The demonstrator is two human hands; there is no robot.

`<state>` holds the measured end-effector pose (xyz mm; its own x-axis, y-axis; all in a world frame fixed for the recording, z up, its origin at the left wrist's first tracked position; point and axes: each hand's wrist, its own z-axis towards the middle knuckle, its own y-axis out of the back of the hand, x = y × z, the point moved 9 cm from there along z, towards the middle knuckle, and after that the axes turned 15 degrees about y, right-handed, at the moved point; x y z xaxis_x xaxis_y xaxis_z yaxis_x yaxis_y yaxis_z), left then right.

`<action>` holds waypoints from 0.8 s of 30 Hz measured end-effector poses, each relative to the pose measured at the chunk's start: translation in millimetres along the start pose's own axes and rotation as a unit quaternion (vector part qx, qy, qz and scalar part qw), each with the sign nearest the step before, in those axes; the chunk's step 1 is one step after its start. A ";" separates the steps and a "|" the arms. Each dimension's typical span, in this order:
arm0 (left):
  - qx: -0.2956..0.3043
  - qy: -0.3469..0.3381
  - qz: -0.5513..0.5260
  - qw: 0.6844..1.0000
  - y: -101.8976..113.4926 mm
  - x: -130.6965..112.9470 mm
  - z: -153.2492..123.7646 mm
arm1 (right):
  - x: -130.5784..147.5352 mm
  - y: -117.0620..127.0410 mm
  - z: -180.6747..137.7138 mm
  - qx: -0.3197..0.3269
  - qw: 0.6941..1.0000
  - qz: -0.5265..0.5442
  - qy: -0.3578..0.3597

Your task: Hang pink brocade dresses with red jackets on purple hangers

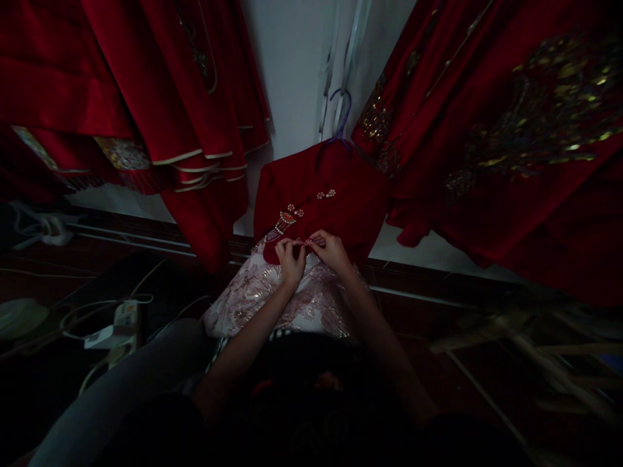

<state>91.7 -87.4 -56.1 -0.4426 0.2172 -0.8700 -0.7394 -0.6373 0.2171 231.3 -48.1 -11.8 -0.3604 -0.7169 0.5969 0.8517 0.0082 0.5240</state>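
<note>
A small red jacket (350, 214) hangs in front of me on a purple hanger (343, 117). Pearl-like beaded clasps (326, 194) sit on its front, and a beaded tassel ornament (282, 224) hangs to their left. Low on the jacket's front, my left hand (292, 263) pinches the fabric between thumb and fingers. My right hand (331, 251) is closed in a pinch just beside it, fingertips nearly touching the left ones. Small pale beads show between the fingertips, but the exact piece gripped is too dim to make out. Beneath the hands spreads a pale pink floral brocade skirt (253, 295).
Red garments with cream piping (199, 162) hang at left, and a red sequinned garment (535, 130) at right. A power strip (125, 321) with white cables lies at lower left. Wooden stool-like legs (530, 350) stand at right. A white wall (292, 65) is behind.
</note>
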 end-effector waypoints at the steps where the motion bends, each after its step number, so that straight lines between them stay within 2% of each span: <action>1: -0.003 0.002 -0.002 1.000 1.1 0.3 0.2 | -0.5 -0.2 -0.2 -0.002 1.000 -0.003 -0.001; 8: 0.022 0.002 -0.054 0.998 -2.9 6.5 0.5 | -8.8 -2.8 -3.7 -0.041 0.999 0.011 -0.019; 17: 0.051 0.059 -0.085 0.993 -7.5 18.1 1.3 | -19.9 -10.0 -10.3 -0.087 0.995 0.026 -0.043; 24: 0.055 0.085 -0.103 0.990 -9.3 24.4 3.1 | -21.9 -13.0 -11.8 -0.073 0.996 0.025 -0.041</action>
<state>86.2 -73.9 -77.9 -0.1928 0.2012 -0.9604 -0.8598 -0.5063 0.0665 232.6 -40.8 -38.9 -0.3405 -0.6580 0.6717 0.9136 -0.0626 0.4018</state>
